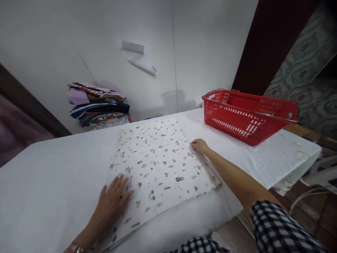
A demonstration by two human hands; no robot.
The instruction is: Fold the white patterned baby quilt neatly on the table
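Note:
A white cloth (158, 165) printed with small palm trees, leaves and other motifs lies spread on the white-covered table, apparently folded in layers. My left hand (113, 196) rests flat on its left side, fingers stretched out. At the cloth's right edge, my right hand (200, 146) has its fingers closed together, pinching the border. The near edge of the cloth runs slantwise close to the table's front, with a little of its underside layer showing at the near right corner.
A red plastic basket (237, 116) with metal handles stands at the table's right end. Beyond the far edge, to the left, is a stack of folded clothes (101, 105). White table cover (58, 172) extends to the left. A white wall rises behind.

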